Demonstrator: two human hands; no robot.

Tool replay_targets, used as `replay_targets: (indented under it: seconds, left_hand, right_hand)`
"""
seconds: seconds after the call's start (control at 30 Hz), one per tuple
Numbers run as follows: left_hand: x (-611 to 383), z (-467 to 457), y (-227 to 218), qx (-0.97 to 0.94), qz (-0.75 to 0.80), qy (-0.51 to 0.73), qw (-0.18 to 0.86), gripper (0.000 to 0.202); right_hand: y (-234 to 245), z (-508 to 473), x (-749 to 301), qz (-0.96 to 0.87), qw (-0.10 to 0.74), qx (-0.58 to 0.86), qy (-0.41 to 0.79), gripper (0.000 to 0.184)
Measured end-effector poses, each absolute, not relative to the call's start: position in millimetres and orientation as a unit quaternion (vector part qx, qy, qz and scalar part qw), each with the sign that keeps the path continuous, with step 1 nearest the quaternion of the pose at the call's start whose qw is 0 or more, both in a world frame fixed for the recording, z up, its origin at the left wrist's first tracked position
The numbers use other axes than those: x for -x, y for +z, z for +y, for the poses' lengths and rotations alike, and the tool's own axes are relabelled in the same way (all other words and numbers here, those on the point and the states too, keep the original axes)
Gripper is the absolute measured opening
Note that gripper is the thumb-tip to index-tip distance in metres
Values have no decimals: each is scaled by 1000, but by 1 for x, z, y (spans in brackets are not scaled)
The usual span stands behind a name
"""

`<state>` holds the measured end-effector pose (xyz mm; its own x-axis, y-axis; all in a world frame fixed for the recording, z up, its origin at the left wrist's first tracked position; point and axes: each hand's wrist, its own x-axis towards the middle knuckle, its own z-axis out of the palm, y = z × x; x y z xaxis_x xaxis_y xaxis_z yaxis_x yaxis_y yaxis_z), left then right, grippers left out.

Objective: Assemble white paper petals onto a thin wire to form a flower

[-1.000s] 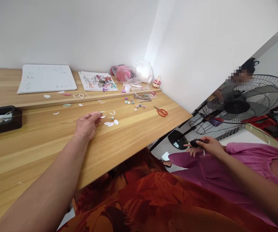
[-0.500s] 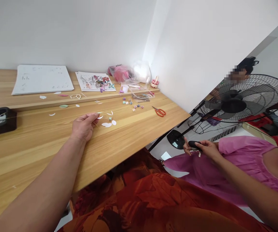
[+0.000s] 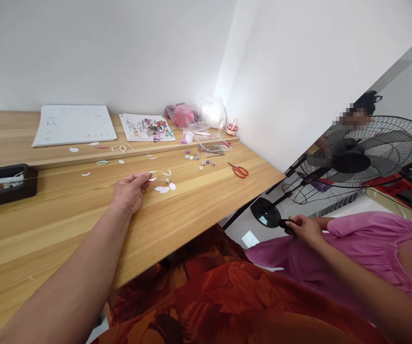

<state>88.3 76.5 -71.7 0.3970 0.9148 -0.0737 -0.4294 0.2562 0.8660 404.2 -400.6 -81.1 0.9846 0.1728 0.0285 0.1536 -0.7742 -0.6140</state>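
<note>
My left hand (image 3: 130,192) is over the table with thumb and forefinger pinched together. Between the fingertips is a thin pale-green piece (image 3: 152,172) with what looks like fine gold wire; its full shape is too small to make out. Just past the fingers lie white paper petals (image 3: 162,189), white crescent slivers (image 3: 167,173) and a tiny green spool (image 3: 167,181). A green leaf shape (image 3: 102,162) lies farther left. My right hand is not in view.
Orange-handled scissors (image 3: 240,171), several small beads (image 3: 208,163) and a clear tray of tools (image 3: 213,148) lie to the right. A black box (image 3: 30,181) stands left, paper sheets (image 3: 75,125) behind. Beside me, a person in pink (image 3: 367,239) holds a black object (image 3: 287,226); a fan (image 3: 351,162) stands beyond.
The view has shifted, so the table's contents appear slightly lower and farther right. My left hand keeps its pinch near the petals. The other person's farther hand has gone from sight.
</note>
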Motion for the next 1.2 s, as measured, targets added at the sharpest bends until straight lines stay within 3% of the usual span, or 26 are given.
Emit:
replay_targets:
  seconds: [0.17,0.33,0.83,1.2]
  left_hand:
    - [-88,76,-70,-404,304,453,734,27]
    - [-87,76,-71,-411,298,447,736,30]
    - [-86,81,-77,-398,289,440,752,28]
    - [-86,79,-76,-401,295,442,746,30]
  right_hand:
    - [-92,-399,-410,-115,209,971,-10,29]
    - [-103,-405,-416,-136,152,979,-4,30]
    - [-131,-434,-426,-126,45,989,56,21]
    - [-131,-444,-438,-120,13,990,70,21]
